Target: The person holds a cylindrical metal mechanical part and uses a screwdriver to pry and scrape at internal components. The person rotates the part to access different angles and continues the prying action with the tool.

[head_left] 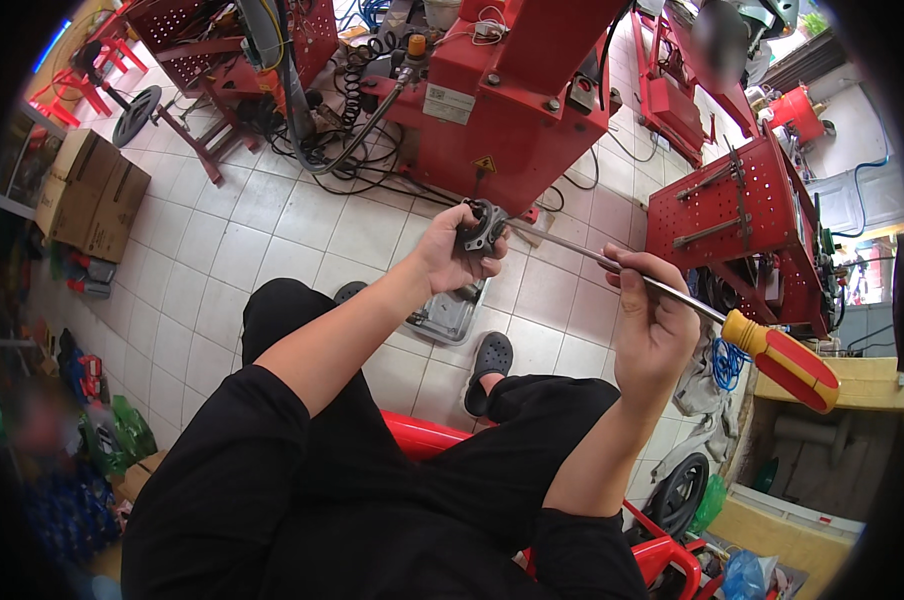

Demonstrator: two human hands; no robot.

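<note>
My left hand [450,252] is closed around a small dark grey metal part [485,228] with a flange and holes, possibly a carburetor, though its kind is not certain. A long screwdriver [790,366] with a yellow and red handle is in my right hand [654,315], the fingers pinching its shaft rather than the handle. Its shaft slants up to the left, and the tip end reaches the metal part, where fingers partly hide the contact. Below my left hand, a grey tray [452,325] with some metal pieces stands on the floor.
Ahead rises a red machine base [512,130], with black cables and hoses [357,165] on the tiles beside it. A perforated red cabinet [717,210] stands to the right. Cardboard boxes [92,190] are at the left. I sit on a red plastic seat [422,435].
</note>
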